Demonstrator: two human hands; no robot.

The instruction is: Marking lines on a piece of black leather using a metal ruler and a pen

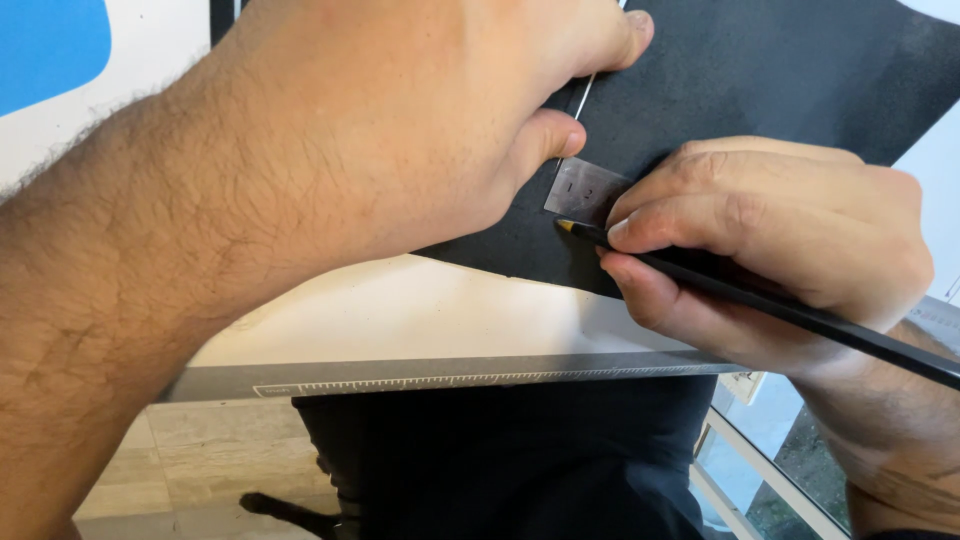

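My left hand [400, 120] presses flat on a small metal ruler [583, 188] that lies on a black sheet [760, 70], its thumb and fingers spread over the ruler's far part. My right hand [770, 235] grips a black pencil [800, 312] and holds its tip at the ruler's near end, on the black sheet. Most of the ruler is hidden under my left hand.
A long metal ruler [450, 375] lies along the near edge of the white table [400, 310]. A blue shape [50, 40] sits at the far left. Below the table edge are my dark-clothed lap [500, 460] and a tiled floor [200, 450].
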